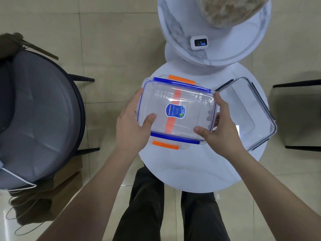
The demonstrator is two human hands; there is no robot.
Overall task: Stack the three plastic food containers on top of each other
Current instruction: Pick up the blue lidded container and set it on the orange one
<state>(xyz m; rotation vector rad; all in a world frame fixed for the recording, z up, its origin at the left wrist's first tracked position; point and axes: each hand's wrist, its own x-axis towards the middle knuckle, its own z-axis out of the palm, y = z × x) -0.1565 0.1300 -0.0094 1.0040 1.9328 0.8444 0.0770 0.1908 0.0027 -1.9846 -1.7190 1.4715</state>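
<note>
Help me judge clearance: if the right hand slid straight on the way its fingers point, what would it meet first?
The right hand points left across the blue-latched container it already grips; beyond that, probably the left hand.

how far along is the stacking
Partly done: both hands, left hand and right hand, hold the clear blue-clipped container over the orange-clipped container, contact unclear. Left: the clear dark-clipped container sits beside them on the white round table, unstacked.

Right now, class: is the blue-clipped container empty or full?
Empty: the blue-clipped container is clear, and only the orange clips of the one beneath show through.
</note>
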